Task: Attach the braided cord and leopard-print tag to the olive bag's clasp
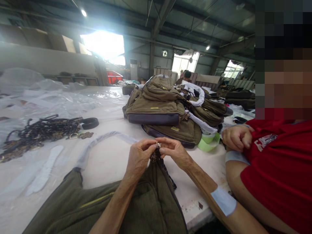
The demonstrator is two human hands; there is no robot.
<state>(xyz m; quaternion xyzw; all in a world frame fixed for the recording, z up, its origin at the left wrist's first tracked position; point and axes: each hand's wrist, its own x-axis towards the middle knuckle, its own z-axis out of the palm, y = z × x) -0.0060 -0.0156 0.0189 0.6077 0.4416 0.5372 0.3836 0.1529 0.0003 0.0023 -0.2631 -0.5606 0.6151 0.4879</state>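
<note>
My left hand [138,156] and my right hand [176,152] meet fingertip to fingertip, both pinching a small metal clasp [159,145]. Below it hangs a dark leopard-patterned charm [154,156], partly covered by my fingers. The clasp is at the strap end of an olive corduroy bag [136,208], which lies in front of me beneath my forearms. A gold zipper [97,199] crosses this bag. White wrapping covers its strap [97,143], which curves over the table. Exactly how the clasp joins the strap is hidden.
Olive bags [156,100] are piled just beyond my hands. Cords with leopard charms [44,131] and a black roll [89,123] lie left, near clear plastic [60,94]. A green tape roll [209,142] sits right. A person in red [280,169] is close on my right.
</note>
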